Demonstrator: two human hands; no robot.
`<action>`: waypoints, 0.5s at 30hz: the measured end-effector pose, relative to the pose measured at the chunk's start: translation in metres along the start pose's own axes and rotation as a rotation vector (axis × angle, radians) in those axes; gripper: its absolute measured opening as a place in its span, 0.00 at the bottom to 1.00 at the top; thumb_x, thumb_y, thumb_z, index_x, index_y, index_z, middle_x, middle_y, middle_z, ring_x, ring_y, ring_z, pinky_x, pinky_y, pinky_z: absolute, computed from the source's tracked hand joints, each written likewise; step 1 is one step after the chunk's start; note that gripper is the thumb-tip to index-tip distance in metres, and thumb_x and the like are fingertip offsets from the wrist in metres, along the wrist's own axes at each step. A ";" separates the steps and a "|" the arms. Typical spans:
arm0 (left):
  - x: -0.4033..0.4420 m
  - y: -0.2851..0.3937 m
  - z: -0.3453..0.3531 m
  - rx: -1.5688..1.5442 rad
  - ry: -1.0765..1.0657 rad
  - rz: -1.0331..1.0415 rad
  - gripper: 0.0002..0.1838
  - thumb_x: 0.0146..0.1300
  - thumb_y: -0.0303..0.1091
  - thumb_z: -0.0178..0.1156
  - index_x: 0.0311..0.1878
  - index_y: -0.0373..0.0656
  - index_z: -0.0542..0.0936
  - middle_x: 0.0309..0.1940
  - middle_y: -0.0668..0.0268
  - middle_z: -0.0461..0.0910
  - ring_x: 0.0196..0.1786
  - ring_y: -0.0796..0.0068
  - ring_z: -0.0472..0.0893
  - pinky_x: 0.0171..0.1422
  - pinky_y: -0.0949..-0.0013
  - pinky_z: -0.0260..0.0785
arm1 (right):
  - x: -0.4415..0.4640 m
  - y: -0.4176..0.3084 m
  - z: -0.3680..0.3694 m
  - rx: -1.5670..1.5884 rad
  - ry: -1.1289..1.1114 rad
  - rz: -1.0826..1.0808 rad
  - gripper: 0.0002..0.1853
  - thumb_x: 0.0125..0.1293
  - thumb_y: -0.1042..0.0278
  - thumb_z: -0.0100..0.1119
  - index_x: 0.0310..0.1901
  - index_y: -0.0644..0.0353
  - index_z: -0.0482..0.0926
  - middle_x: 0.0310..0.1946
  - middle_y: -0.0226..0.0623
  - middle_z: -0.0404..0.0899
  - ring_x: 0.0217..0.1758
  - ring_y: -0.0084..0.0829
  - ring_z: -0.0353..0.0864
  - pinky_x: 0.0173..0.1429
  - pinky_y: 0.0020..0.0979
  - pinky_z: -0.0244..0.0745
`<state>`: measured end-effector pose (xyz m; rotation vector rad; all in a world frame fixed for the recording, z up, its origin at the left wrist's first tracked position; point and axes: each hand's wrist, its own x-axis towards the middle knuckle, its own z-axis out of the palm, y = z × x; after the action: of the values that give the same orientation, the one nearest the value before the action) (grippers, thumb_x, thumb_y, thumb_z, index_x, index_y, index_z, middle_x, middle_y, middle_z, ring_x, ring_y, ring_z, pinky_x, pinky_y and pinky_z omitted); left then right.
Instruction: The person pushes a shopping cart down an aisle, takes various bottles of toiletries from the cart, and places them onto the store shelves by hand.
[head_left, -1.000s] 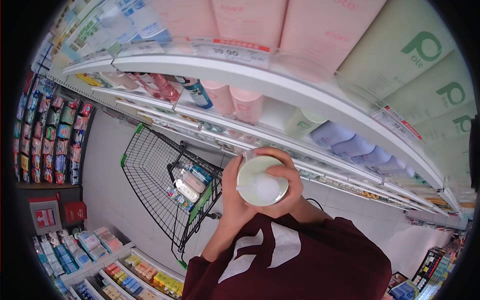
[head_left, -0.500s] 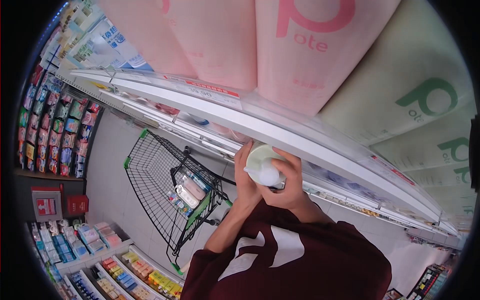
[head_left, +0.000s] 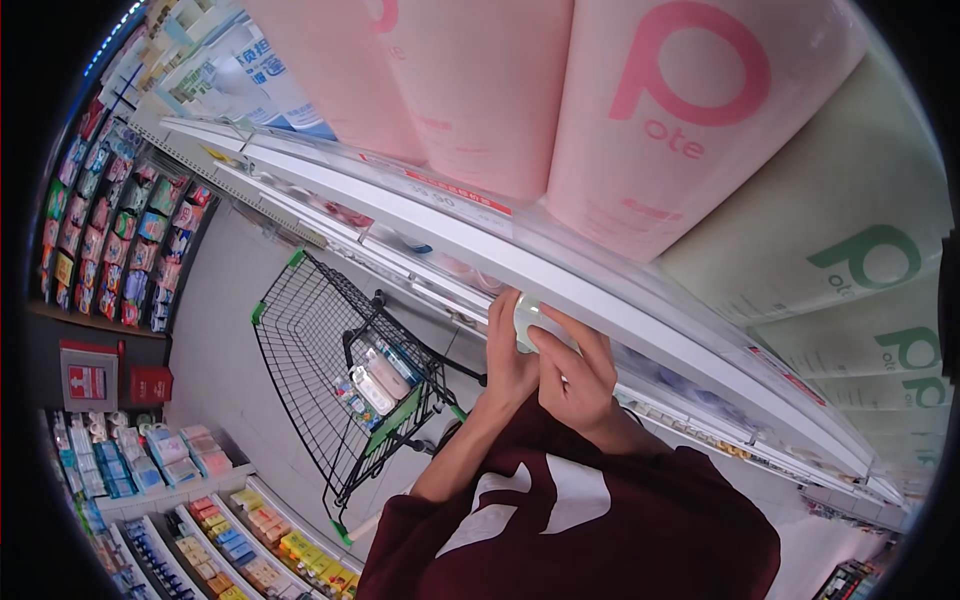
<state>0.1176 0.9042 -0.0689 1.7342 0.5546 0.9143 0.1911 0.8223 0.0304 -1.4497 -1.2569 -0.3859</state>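
Note:
A pale green bottle (head_left: 526, 318) sits between my two hands, its lower part hidden under the shelf edge and my fingers. My left hand (head_left: 508, 350) is wrapped round its left side. On the right, my right hand (head_left: 575, 372) has its fingers bent against the bottle's top and right side. Both hands are just below the white shelf edge (head_left: 480, 245). Large pink bottles (head_left: 690, 120) and green bottles (head_left: 850, 240) stand on the shelf above.
A black wire shopping cart (head_left: 320, 350) with green corners stands at the left, holding several packaged items (head_left: 375, 385). Racks of colourful packets (head_left: 125, 225) are at the far left. Lower left are shelves of small boxes (head_left: 230, 540).
The bottle has moved up toward the shelf edge and less of it shows. My hands went with it, and my right fingers have shifted on its top. The view has come nearer the upper bottles.

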 end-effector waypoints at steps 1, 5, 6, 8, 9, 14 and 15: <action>0.001 -0.001 0.000 -0.035 0.004 -0.038 0.41 0.50 0.25 0.74 0.69 0.33 0.68 0.64 0.46 0.71 0.67 0.42 0.70 0.69 0.51 0.67 | 0.004 -0.001 0.000 -0.003 -0.004 0.023 0.14 0.57 0.89 0.63 0.46 0.67 0.84 0.50 0.54 0.85 0.52 0.50 0.85 0.58 0.42 0.78; 0.011 0.025 -0.001 0.286 -0.008 0.128 0.45 0.50 0.25 0.74 0.72 0.34 0.65 0.63 0.46 0.70 0.66 0.42 0.72 0.67 0.52 0.69 | 0.012 0.002 0.002 -0.010 0.006 0.078 0.15 0.57 0.91 0.61 0.43 0.65 0.88 0.46 0.51 0.86 0.47 0.47 0.87 0.53 0.39 0.80; 0.010 0.027 0.001 0.309 0.026 0.075 0.46 0.50 0.25 0.74 0.74 0.34 0.64 0.63 0.46 0.70 0.65 0.42 0.72 0.66 0.53 0.70 | 0.014 0.003 0.003 0.005 0.012 0.138 0.17 0.57 0.92 0.60 0.44 0.64 0.89 0.42 0.50 0.87 0.43 0.45 0.88 0.50 0.36 0.81; 0.012 0.025 0.003 0.354 0.023 0.091 0.46 0.51 0.25 0.74 0.74 0.35 0.64 0.63 0.46 0.70 0.65 0.43 0.73 0.66 0.53 0.71 | 0.012 0.011 0.010 -0.007 0.031 0.153 0.17 0.57 0.92 0.59 0.44 0.64 0.89 0.40 0.49 0.88 0.42 0.44 0.88 0.50 0.35 0.81; 0.012 0.024 0.002 0.399 0.013 0.111 0.47 0.51 0.25 0.74 0.75 0.35 0.63 0.63 0.45 0.69 0.65 0.43 0.73 0.65 0.53 0.71 | 0.009 0.015 0.013 -0.022 0.058 0.171 0.17 0.58 0.92 0.59 0.44 0.64 0.89 0.38 0.47 0.88 0.41 0.42 0.88 0.50 0.34 0.81; 0.004 0.028 -0.008 0.328 0.022 0.123 0.40 0.56 0.24 0.70 0.72 0.36 0.66 0.60 0.45 0.73 0.62 0.42 0.76 0.64 0.54 0.72 | 0.001 0.024 0.017 -0.087 0.034 0.233 0.12 0.62 0.87 0.61 0.43 0.65 0.89 0.37 0.45 0.89 0.40 0.38 0.89 0.48 0.35 0.80; 0.002 0.028 -0.011 0.329 0.030 0.119 0.40 0.56 0.24 0.70 0.72 0.36 0.66 0.60 0.45 0.73 0.62 0.42 0.76 0.64 0.54 0.72 | 0.002 0.026 0.018 -0.152 0.005 0.275 0.10 0.64 0.84 0.61 0.45 0.66 0.88 0.37 0.46 0.88 0.41 0.40 0.88 0.49 0.36 0.79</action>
<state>0.1080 0.9026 -0.0405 2.0697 0.6558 0.9742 0.2067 0.8434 0.0124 -1.7243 -1.0233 -0.3033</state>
